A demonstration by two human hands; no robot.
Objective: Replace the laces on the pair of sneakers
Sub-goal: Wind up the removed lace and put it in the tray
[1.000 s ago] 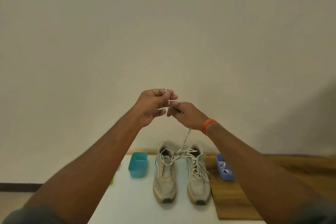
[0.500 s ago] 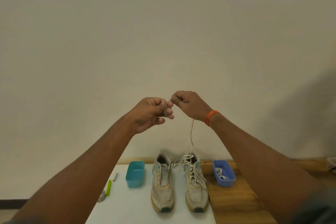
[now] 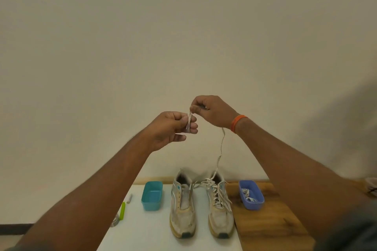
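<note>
Two worn white sneakers stand side by side on the white table. The left sneaker [image 3: 182, 208] has no lace in its eyelets. The right sneaker [image 3: 220, 208] still carries a loose white lace. A strand of that lace [image 3: 221, 149] rises from it to my hands, held high in front of the wall. My left hand [image 3: 173, 128] grips a small folded bundle of lace between thumb and fingers. My right hand [image 3: 212, 111], with an orange wristband, pinches the lace just above the bundle.
An empty teal tub [image 3: 152, 196] sits left of the sneakers. A blue tub [image 3: 252, 197] holding laces rests on a wooden board [image 3: 269, 222] to the right. A green marker [image 3: 122, 211], a grey pen [image 3: 129, 198] and a tape roll [image 3: 115, 221] lie at the table's left edge.
My right hand rose from below my left hand to above it, drawing the lace upward. The lace tail left the left sneaker's top. The view tilted slightly down.
</note>
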